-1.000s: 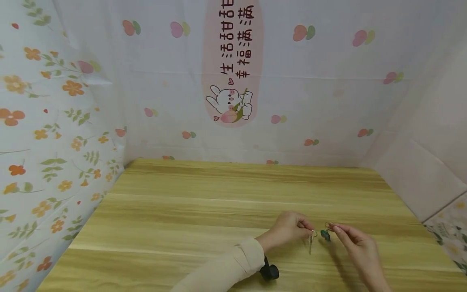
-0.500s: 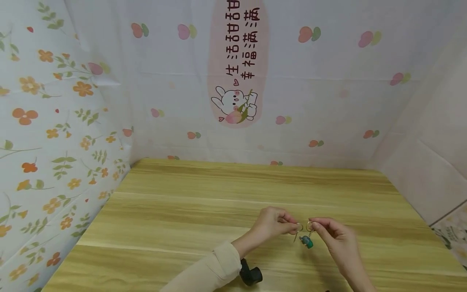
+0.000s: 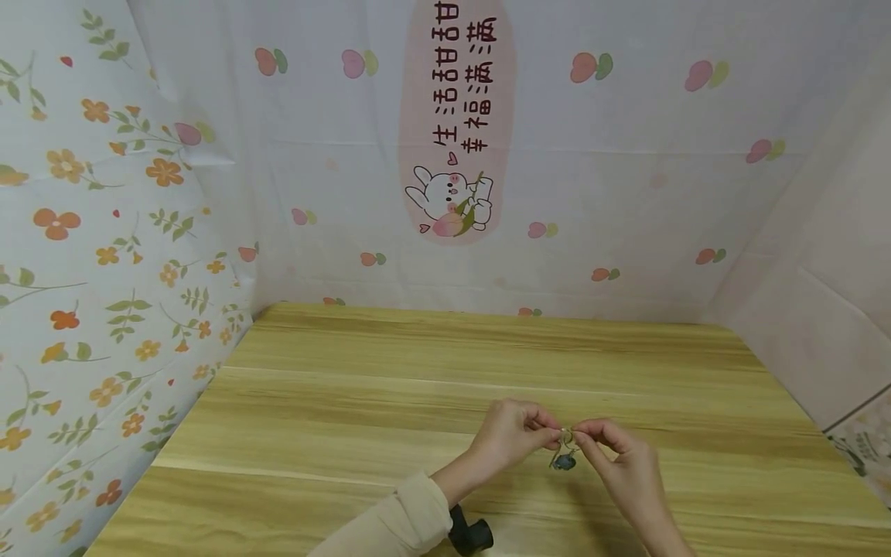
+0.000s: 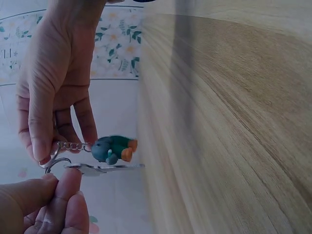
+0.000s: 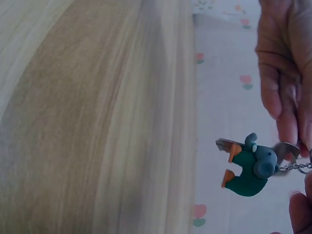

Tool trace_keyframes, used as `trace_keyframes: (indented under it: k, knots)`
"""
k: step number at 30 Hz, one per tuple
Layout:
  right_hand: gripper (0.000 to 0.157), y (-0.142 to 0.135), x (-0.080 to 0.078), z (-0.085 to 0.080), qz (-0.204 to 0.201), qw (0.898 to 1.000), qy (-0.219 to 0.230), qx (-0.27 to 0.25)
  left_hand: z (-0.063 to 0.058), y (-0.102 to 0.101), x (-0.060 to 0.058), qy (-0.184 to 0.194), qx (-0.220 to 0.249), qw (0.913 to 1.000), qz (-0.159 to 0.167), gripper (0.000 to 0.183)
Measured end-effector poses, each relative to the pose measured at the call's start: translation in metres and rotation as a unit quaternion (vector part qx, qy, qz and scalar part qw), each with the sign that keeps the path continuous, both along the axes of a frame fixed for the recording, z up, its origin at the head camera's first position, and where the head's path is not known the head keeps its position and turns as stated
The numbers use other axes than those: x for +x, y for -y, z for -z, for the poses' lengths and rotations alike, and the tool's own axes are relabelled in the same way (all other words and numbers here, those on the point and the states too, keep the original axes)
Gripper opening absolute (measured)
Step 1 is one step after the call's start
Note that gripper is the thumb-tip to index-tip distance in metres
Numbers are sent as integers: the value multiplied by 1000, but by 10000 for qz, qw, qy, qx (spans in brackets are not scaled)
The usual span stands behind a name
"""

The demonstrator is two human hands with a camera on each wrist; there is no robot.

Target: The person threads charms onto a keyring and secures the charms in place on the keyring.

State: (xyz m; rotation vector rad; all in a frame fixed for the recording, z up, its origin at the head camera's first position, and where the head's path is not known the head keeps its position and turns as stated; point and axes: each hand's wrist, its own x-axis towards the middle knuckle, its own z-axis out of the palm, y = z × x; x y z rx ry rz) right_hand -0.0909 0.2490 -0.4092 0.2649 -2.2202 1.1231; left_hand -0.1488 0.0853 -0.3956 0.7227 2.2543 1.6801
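Note:
Thumb and fingers of my left hand (image 3: 503,439) pinch the split ring of a silver key (image 4: 105,168). Facing it, my right hand (image 3: 626,468) pinches the ring of a keychain. From its short chain (image 4: 74,146) hangs a small animal figure (image 5: 251,170) with a grey head, green body and orange feet. The two rings meet between the fingertips and overlap in the head view. Key and figure dangle side by side above the wooden table (image 3: 348,402). Fingertips partly hide the rings in the right wrist view.
A black rounded object (image 3: 476,535) shows beside the left forearm, near the front of the table. Behind the table hangs a white cloth (image 3: 313,170) with printed fruit and a rabbit; a flowered cloth (image 3: 83,309) covers the left side.
The hands have come together, bringing the two rings from apart to overlapping. Both hands have shifted left in the head view, which has itself moved slightly.

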Motion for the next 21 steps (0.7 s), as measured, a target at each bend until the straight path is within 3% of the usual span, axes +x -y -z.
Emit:
trace_keyframes:
  k: [6, 12, 21]
  knots:
    - [30, 4, 0, 3, 126, 9971, -500, 566, -2, 3, 4, -330, -223, 9991, 146, 9]
    - [35, 6, 2, 6, 223, 9937, -719, 827, -2, 5, 6, -665, -357, 9971, 111, 8]
    - [37, 7, 1, 9, 174, 9894, -916, 1116, -3, 6, 9, -1571, -883, 9836, -10, 9]
